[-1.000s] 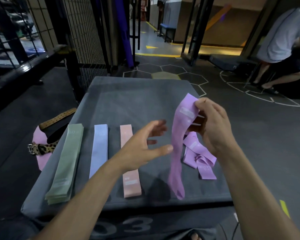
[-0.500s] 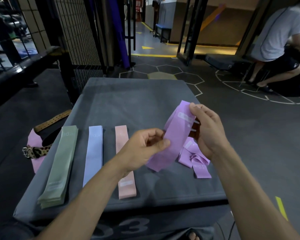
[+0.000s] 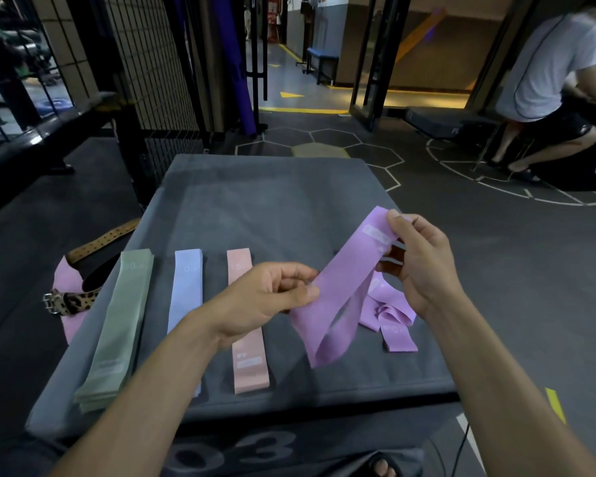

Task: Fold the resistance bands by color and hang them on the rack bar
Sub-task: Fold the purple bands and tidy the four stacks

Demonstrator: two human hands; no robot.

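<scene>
— Head view puts both hands right over the near half of the table (image 3: 289, 187). How far along would you say?

— About midway, by my guess. The left hand (image 3: 255, 301) pinches the lower stretch of a purple band (image 3: 341, 287) between thumb and curled fingers; the right hand (image 3: 424, 266) grasps its upper end by the white label. So each grip is closed on that one band, held in the air, its loop drooping toward the table below them.

— And the finished ones?

— Left of the left grip lie three flat stacks, side by side but apart: pink band (image 3: 246, 325) nearest, partly under the wrist, then the blue band (image 3: 185, 290), then the green stack (image 3: 121, 325) farthest out.

— Anything left unfolded?

— Yes, a crumpled purple heap (image 3: 393, 321) on the table just under the right grip. Those seem still to be sorted.

— Hanging?

— Not begun, as far as I can tell. A dark rail (image 3: 31, 146) runs far beyond the left grip; whether that is the rack bar, I cannot say.
</scene>
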